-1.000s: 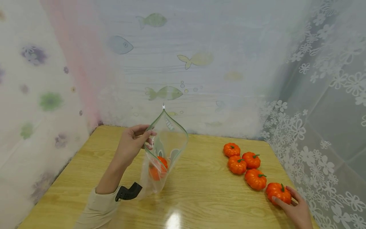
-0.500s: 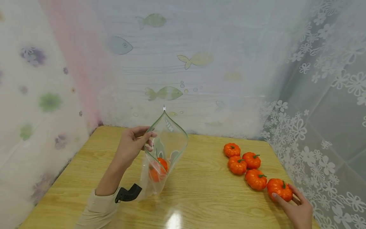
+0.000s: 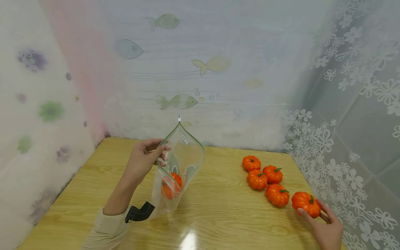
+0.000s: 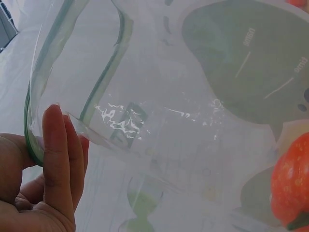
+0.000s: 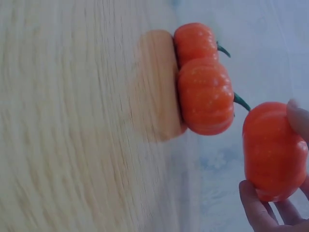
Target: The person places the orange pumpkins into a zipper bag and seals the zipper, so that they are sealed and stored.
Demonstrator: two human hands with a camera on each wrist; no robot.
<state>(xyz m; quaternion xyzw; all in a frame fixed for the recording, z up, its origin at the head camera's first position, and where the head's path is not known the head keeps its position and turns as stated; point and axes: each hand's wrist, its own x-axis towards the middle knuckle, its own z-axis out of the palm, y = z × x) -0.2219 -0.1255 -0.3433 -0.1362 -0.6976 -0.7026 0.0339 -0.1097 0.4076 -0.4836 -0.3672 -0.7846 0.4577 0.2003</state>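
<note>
My left hand [image 3: 145, 158] pinches the green-edged rim of a clear zip bag [image 3: 192, 151], whose mouth gapes toward me. Through its plastic shows a small orange toy pumpkin [image 3: 171, 189] low in the bag; the left wrist view has this orange pumpkin [image 4: 292, 181] at its right edge. At the table's right side my right hand [image 3: 328, 227] grips another toy pumpkin [image 3: 304, 204] with a green stem, thumb on the near side and fingers behind. In the right wrist view that held pumpkin [image 5: 273, 150] is raised off the tabletop.
Several more toy pumpkins [image 3: 257, 180] stand clustered on the wooden table [image 3: 218, 211], just left of the right hand. A patterned curtain [image 3: 343, 149] borders the right edge, and a fish-print cloth [image 3: 250, 114] hangs behind the table.
The right hand has lifted its pumpkin slightly and tilted it, away from the table. The left hand and bag stay nearly in place.
</note>
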